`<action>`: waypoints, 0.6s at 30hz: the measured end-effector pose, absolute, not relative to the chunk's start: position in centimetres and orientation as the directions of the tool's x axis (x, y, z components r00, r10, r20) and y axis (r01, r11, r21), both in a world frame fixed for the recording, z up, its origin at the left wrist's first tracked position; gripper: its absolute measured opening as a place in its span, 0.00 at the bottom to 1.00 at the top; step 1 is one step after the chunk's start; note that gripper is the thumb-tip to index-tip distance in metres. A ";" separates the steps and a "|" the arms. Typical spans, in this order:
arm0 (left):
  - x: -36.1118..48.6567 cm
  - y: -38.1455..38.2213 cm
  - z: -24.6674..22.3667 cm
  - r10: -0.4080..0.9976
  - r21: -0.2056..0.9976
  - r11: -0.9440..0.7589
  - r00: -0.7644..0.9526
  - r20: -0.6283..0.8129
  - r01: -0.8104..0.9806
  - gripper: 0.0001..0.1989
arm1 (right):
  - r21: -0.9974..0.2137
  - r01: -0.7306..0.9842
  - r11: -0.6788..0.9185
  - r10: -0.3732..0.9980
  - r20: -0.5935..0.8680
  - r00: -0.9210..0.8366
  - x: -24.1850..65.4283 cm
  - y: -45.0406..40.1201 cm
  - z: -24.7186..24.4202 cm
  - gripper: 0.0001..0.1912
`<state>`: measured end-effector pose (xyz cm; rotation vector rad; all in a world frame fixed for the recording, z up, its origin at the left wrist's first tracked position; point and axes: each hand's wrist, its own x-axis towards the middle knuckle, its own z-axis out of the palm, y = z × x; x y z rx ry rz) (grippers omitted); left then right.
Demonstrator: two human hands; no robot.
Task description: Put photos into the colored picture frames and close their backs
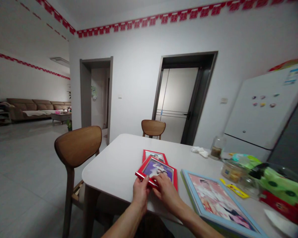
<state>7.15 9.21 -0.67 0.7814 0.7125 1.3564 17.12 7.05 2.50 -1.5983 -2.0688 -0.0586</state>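
Observation:
A red photo frame point(173, 172) with a purple-backed picture is tilted up near the table's front edge. My left hand point(140, 190) grips its lower left corner, thumb on the front of the rim. My right hand point(165, 189) is closed at the frame's lower edge, its fingers curled over the rim and the picture's bottom. Behind it a second red photo frame point(154, 153) lies on the white table point(114, 165), partly covered by the first. To the right lies a larger light-blue photo frame point(215, 195), picture up.
Right of the frames are a yellow cutter-like tool point(237, 191), a glass jar point(217, 148), a crumpled white tissue point(200, 151), a clear food tub point(232, 171) and a green bag point(285, 185). Wooden chairs point(80, 145) stand at the left and far sides. A white fridge point(260, 115) is at right.

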 end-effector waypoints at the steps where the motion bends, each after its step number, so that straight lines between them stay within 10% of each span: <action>1: 7.2 8.8 -0.3 0.998 0.806 0.010 0.055 0.028 -0.592 0.20 | -0.323 0.892 0.316 0.891 0.425 -0.161 16.9 6.4 2.7 0.13; 12: 6.4 3.8 3.9 0.898 0.870 -0.414 0.035 0.438 -0.268 0.17 | -0.929 0.242 0.280 0.918 0.332 0.215 17.0 1.9 5.9 0.24; 18: 5.1 0.4 4.2 0.618 0.623 -0.775 0.330 0.714 0.107 0.19 | -0.946 -0.239 0.217 0.924 0.120 0.364 19.0 -1.5 8.2 0.33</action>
